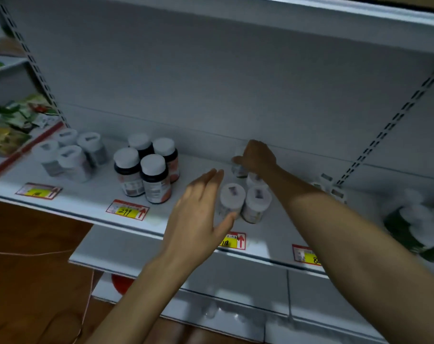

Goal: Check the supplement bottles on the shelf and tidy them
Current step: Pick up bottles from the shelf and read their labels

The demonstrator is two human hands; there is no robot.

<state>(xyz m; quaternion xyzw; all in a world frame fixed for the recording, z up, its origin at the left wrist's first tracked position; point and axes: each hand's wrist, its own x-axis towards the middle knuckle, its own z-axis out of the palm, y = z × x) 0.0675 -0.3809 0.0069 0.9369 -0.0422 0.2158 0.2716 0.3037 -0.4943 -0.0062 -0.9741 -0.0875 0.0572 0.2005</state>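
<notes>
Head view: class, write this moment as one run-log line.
left hand: open beside front bottle | right hand: grips rear bottle | shelf: dark bottles stand grouped

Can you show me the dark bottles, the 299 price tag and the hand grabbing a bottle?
dark bottles (153, 165): head view, front one's white cap.
299 price tag (127, 210): head view, yellow middle.
right hand (257, 156): head view, back of the hand.

Dim, bluish light throughout. The dark bottles (146, 170) stay fairly sharp; the white jars (69, 157) left of them and the green packs (414, 227) far right smear with blur. The uprights (384, 130) behind them bow towards the edges.
</notes>
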